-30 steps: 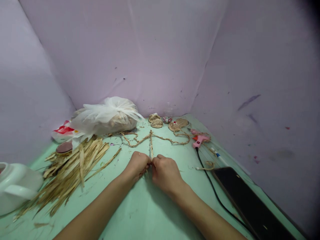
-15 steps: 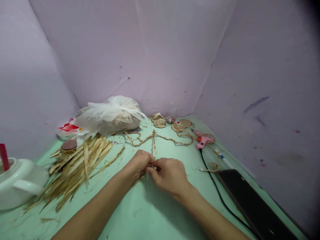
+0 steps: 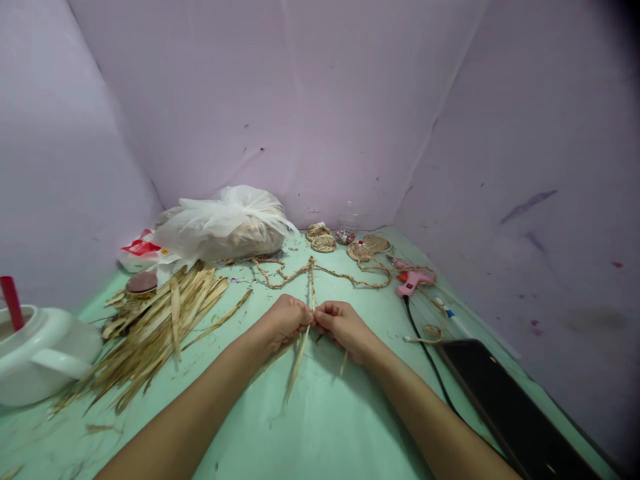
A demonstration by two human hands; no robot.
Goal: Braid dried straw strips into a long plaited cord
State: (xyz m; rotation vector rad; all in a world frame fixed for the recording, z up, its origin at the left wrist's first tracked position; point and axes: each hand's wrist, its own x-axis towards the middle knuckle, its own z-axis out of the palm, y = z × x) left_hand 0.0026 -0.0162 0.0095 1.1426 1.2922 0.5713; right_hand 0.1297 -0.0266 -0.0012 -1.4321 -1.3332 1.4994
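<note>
A thin braid [image 3: 313, 287] of dried fibre runs from my hands toward the back of the table. My left hand [image 3: 287, 319] is closed, its fingertips pinching the braid's near end from the left. From the right, my right hand [image 3: 343, 325] pinches at the same spot, and the two hands nearly touch. Loose fibre strips [image 3: 299, 367] hang below the fingers toward me, one poking out under the right hand. Beyond the hands, a long twisted cord [image 3: 345, 279] lies in curves to both sides of the braid's far end.
Dried fibre strips [image 3: 170, 333] lie heaped at left, beside a white pot [image 3: 50, 353]. Behind them sits a white plastic bag [image 3: 225, 227]. Woven discs [image 3: 367, 247] are at the back. At right lie a pink glue gun [image 3: 414, 281] with its black cable and a black phone-like slab [image 3: 505, 400].
My right hand has turned and drawn in its fingers beside the left. Loose strips now show below the hands. The whole view has shifted slightly.
</note>
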